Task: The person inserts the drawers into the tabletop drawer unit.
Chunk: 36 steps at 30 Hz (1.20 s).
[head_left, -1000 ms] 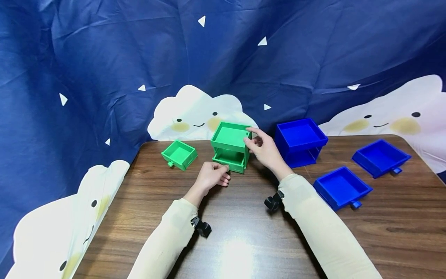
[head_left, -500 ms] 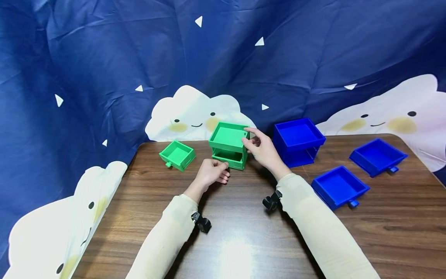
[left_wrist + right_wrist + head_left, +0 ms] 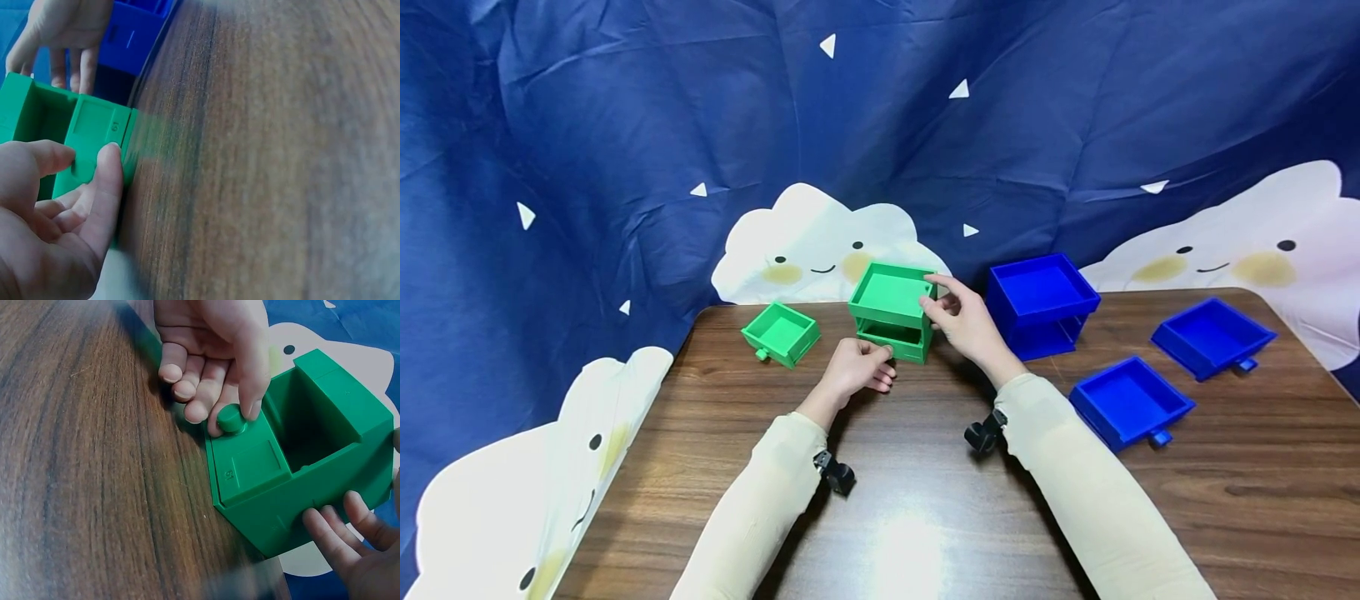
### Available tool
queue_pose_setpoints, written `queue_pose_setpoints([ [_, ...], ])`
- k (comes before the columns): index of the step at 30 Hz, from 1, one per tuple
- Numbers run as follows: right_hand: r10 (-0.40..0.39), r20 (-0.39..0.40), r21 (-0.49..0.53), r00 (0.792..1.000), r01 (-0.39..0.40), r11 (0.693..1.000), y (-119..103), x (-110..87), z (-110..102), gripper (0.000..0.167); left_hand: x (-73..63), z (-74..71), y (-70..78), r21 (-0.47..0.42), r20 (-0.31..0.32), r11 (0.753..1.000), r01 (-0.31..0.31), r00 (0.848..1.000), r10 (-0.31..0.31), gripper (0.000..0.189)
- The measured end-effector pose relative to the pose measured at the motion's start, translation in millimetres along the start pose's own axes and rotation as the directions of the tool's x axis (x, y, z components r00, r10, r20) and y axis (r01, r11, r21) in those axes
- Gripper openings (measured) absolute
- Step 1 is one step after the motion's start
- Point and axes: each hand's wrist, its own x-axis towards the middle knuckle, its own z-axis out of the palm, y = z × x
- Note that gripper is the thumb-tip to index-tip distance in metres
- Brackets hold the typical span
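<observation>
A small green cabinet (image 3: 891,293) with a tray-like top stands at the back of the table. Its lower drawer (image 3: 912,353) is in the bottom slot, and the upper slot is an open gap. My left hand (image 3: 853,368) pinches the round knob (image 3: 230,417) on the drawer's front between thumb and index finger. From the right side, my right hand (image 3: 972,327) steadies the cabinet, with thumb and index finger at the top rim. Its other fingers lie against the side wall in the right wrist view. Left of the cabinet rests a second green drawer (image 3: 781,333).
To the right stands a blue cabinet (image 3: 1047,287) with open slots, close beside my right hand. Two blue drawers (image 3: 1133,400) lie farther right on the wooden table (image 3: 880,483). A blue curtain (image 3: 880,125) with cloud prints hangs right behind the table.
The lower green drawer has slid a little deeper into the cabinet, with my left hand moving slightly forward along with it. My right hand has stayed at the cabinet's side.
</observation>
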Motion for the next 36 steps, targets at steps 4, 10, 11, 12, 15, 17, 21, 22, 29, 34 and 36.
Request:
queue_pose_setpoints([
  [4, 0.003, 0.003, 0.005, 1.0, -0.003, 1.0, 0.0, 0.1, -0.2, 0.047, -2.4, -0.7, 1.1, -0.002, 0.006, 1.0, 0.011, 1.0, -0.011, 0.032],
  [10, -0.001, 0.006, 0.026, 1.0, 0.001, 1.0, 0.7, 1.0, -0.1, 0.047, -6.8, -3.1, 1.1, 0.004, 0.002, 1.0, 0.008, 1.0, -0.008, 0.033],
  [11, -0.001, 0.005, 0.027, 1.0, 0.001, 1.0, 0.8, 1.1, -0.1, 0.047, -7.5, -3.7, 0.9, 0.009, 0.001, 1.0, 0.005, 1.0, -0.005, 0.032],
  [12, -0.002, 0.005, 0.027, 1.0, 0.002, 1.0, 1.0, 1.2, 0.0, 0.047, -8.1, -4.2, 0.5, 0.013, 0.0, 1.0, 0.001, 1.0, -0.001, 0.032],
  [15, -0.005, 0.003, 0.02, 1.0, 0.005, 1.0, 0.6, 1.4, -0.2, 0.047, -10.3, -6.0, 0.2, 0.027, -0.006, 1.0, -0.01, 1.0, 0.01, 0.031],
  [17, -0.004, 0.003, 0.012, 1.0, 0.004, 1.0, -0.3, 1.0, -0.6, 0.047, -12.1, -7.2, 0.4, 0.051, -0.014, 0.998, -0.02, 1.0, 0.021, 0.031],
  [21, 0.01, 0.013, 0.003, 1.0, -0.01, 1.0, -3.1, -0.6, -2.5, 0.048, -17.5, -9.2, 0.8, 0.122, -0.035, 0.991, -0.054, 0.998, 0.059, 0.029],
  [22, 0.015, 0.017, 0.006, 1.0, -0.015, 1.0, -3.7, -1.0, -3.0, 0.048, -19.0, -9.6, 1.2, 0.14, -0.041, 0.988, -0.06, 0.997, 0.066, 0.028],
  [29, 0.042, 0.04, 0.014, 0.998, -0.042, 0.999, -6.3, -1.7, -5.1, 0.05, -28.0, -15.8, -0.5, 0.212, -0.063, 0.974, -0.08, 0.993, 0.096, 0.028],
  [34, 0.041, 0.04, 0.021, 0.998, -0.042, 0.999, -6.0, -1.0, -4.5, 0.049, -34.3, -21.7, -1.9, 0.311, -0.069, 0.945, -0.101, 0.989, 0.128, 0.025],
  [36, 0.04, 0.039, 0.026, 0.998, -0.041, 0.999, -5.3, -0.3, -4.0, 0.049, -36.4, -24.3, -1.8, 0.334, -0.064, 0.936, -0.112, 0.988, 0.141, 0.025],
])
